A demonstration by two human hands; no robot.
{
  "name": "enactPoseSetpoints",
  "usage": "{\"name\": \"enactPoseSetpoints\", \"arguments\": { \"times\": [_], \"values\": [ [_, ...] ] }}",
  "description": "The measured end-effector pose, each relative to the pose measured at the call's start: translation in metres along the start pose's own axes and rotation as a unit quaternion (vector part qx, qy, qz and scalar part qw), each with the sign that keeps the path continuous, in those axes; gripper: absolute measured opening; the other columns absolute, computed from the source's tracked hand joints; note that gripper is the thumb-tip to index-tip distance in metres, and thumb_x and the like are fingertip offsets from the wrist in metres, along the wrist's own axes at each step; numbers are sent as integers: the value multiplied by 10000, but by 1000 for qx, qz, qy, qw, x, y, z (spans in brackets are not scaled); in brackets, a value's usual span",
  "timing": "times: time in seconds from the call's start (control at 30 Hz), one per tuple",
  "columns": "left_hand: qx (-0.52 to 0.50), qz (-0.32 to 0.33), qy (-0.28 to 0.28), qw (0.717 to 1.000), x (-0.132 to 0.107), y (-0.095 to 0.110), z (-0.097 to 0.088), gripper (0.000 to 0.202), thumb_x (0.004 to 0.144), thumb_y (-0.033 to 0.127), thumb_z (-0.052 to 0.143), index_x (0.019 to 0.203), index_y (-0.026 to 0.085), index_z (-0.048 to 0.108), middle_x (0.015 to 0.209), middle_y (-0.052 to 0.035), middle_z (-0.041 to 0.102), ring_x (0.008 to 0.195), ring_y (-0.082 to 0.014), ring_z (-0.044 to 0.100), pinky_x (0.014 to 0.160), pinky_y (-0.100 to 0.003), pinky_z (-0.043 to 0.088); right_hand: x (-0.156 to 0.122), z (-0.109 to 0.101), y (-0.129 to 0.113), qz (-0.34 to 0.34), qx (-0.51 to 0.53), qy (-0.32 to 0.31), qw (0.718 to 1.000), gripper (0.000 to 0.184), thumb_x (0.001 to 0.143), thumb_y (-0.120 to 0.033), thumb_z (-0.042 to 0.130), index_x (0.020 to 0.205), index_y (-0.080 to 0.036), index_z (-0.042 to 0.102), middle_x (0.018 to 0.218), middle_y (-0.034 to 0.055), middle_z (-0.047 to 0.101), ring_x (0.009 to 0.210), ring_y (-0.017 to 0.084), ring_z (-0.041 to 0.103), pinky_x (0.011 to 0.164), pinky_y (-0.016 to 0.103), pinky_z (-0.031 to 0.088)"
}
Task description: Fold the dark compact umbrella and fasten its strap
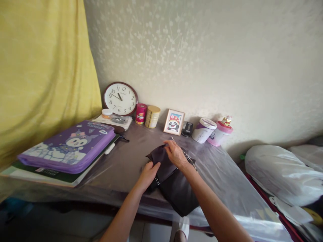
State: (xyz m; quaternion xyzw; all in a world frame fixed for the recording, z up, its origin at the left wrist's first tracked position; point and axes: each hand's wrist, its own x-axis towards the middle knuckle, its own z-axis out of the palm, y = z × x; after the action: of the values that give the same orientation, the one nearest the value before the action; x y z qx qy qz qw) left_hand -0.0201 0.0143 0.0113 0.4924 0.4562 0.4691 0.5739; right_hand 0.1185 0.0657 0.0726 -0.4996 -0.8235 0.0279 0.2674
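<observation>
A black folding umbrella [180, 191], collapsed with loose cloth panels and bits of metal rib showing, is held over the front of the table. My left hand [148, 173] grips its left side, thumb lying on top of the cloth and the other fingers hidden beneath. Higher up, my right hand [176, 155] pinches the cloth near its upper edge, fingers bent together. One dark panel hangs down toward the table's front edge, below my right wrist.
A plastic-covered table [121, 174] carries a purple case [70, 144] on books at left. Along the wall stand a clock [120, 99], a red tin [141, 113], a gold tin [152, 117], a picture frame [174, 122] and tubs [204, 130]. White bags [282, 171] lie at right.
</observation>
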Motion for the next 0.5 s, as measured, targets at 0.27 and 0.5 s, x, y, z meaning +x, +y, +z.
{"name": "enactPoseSetpoints", "arguments": {
  "times": [0.27, 0.5],
  "values": [
    [39, 12, 10, 999, 4, -8, -6, 448, 764, 545, 419, 795, 149, 626, 766, -46, 673, 802, -211, 605, 700, -283, 447, -17, -1, 17, -56, -60, -125, 989, 255, 826, -134, 475, 1059, -218, 537, 1087, 46, 578, 997, 167, 559, 879, 305, 437],
    [75, 12, 57, 996, 7, -8, -9, 431, 765, 544, 417, 722, 159, 606, 772, -57, 661, 821, -224, 586, 741, -304, 428, -37, -52, 34, 46, -78, -77, 993, 222, 844, -195, 467, 1052, -188, 546, 1032, 65, 614, 930, 172, 594, 826, 318, 465]
  ]
}}
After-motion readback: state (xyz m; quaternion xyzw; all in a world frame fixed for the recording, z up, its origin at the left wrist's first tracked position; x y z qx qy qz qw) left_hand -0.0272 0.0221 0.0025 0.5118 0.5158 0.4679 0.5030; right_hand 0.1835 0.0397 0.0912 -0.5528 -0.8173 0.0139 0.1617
